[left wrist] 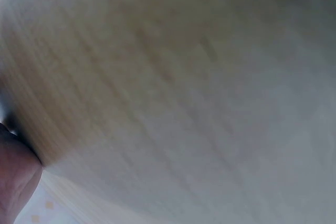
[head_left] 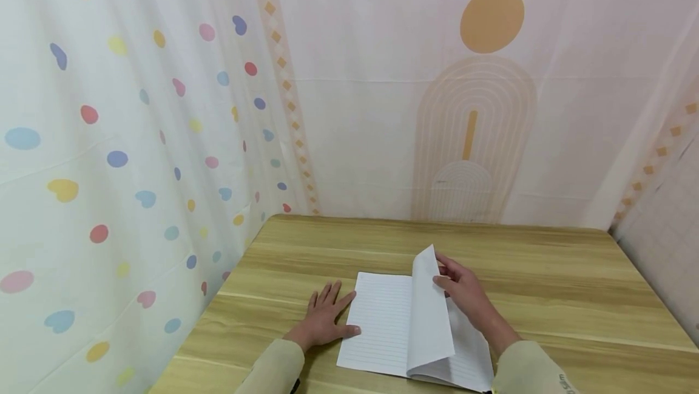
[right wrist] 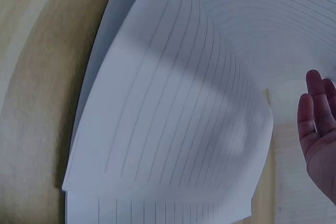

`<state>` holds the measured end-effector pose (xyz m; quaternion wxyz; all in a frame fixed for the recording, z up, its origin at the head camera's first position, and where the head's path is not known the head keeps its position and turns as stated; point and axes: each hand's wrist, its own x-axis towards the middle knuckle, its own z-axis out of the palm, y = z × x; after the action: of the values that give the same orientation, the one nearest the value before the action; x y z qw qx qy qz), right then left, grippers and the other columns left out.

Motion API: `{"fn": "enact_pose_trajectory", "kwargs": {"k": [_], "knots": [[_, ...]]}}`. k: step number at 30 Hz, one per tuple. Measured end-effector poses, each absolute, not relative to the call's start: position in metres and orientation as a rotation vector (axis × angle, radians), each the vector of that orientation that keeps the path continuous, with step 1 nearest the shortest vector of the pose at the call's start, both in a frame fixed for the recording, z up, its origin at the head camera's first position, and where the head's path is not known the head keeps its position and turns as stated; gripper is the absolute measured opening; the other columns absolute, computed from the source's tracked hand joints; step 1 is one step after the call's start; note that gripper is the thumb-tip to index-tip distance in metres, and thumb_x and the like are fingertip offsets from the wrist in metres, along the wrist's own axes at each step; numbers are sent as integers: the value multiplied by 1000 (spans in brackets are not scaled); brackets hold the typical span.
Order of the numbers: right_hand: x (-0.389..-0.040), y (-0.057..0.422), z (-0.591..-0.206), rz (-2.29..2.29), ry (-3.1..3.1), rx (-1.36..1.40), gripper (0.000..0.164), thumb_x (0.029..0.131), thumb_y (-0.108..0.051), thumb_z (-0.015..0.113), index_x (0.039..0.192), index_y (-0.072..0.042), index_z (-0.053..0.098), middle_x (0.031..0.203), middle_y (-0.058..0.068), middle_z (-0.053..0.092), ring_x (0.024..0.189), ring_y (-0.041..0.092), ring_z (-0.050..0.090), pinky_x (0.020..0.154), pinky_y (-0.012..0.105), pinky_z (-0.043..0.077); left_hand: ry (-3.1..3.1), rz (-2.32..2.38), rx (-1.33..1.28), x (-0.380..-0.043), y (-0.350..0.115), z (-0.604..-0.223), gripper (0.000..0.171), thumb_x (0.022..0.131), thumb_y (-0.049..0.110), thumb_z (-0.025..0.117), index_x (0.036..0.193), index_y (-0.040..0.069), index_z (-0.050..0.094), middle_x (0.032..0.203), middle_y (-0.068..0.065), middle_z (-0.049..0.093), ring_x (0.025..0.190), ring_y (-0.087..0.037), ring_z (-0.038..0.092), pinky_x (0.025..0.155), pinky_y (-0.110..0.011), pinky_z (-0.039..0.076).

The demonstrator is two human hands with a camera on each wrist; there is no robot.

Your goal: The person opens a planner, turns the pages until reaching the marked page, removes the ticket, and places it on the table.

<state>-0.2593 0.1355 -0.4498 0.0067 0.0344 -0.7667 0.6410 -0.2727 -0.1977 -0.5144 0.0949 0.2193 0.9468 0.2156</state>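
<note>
Notebook [head_left: 412, 327] is lying spread on the wooden worktop [head_left: 573, 297], roughly midway between its left and right edges, well apart from the far edge. Near edge is falling out of frame.

Raised leaf [head_left: 429, 315] is standing up along the middle, curling at its foot, top corner pointing toward the far edge. Right wrist view is showing ruled lines on paper bowing upward; one sheet or several, can't tell. Left page [head_left: 377, 315] is lying flat, ruled. Right page [head_left: 474, 348] is showing partly from under the leaf.

Progress, my read: a page turn is sitting partway. Done: notebook spread, leaf lifted clear of the right page along its free edge. Left: leaf isn't lying flat on either side yet. Which way it's going, can't tell from one moment.

Right hand [head_left: 464, 288] is pinching the leaf's free edge near the top, thumb on the near face, fingers behind. Left hand [head_left: 323, 323] is holding nothing: fingers spreading over the worktop beside the notebook, thumb resting on the left page's outer margin. Left wrist view is blurring too much to add anything.

Outward: pale sleeves [head_left: 275, 366] are reaching in over the near side. Dotted curtain [head_left: 155, 169] is hanging along the left edge, arch-print curtain [head_left: 360, 115] behind the far edge.
</note>
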Motion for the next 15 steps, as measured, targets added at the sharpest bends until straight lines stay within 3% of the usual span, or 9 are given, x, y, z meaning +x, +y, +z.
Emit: {"fn": "enact_pose_trajectory", "kwargs": {"k": [7, 11, 15], "knots": [[-254, 116, -450, 2047, -2364, 236, 52, 99, -7, 59, 149, -4, 45, 133, 21, 59, 109, 23, 59, 82, 30, 53, 2804, 637, 644, -272, -198, -514, 85, 90, 57, 65, 155, 13, 35, 162, -25, 10, 148, -45, 3, 113, -67, 0], [-250, 105, -456, 1970, -2400, 293, 50, 100, -13, 59, 148, -5, 46, 134, 18, 59, 122, 28, 56, 97, 38, 49, 2801, 650, 639, -273, -199, -515, 83, 91, 58, 63, 155, 13, 35, 162, -25, 10, 148, -45, 3, 113, -66, 0], [-246, 97, -469, 1764, -2488, 434, 50, 99, -18, 62, 146, -4, 49, 129, 16, 63, 123, 32, 57, 103, 48, 44, 2809, 652, 642, -274, -200, -515, 79, 93, 56, 60, 155, 13, 37, 162, -24, 11, 148, -45, 4, 113, -66, 0]]}}
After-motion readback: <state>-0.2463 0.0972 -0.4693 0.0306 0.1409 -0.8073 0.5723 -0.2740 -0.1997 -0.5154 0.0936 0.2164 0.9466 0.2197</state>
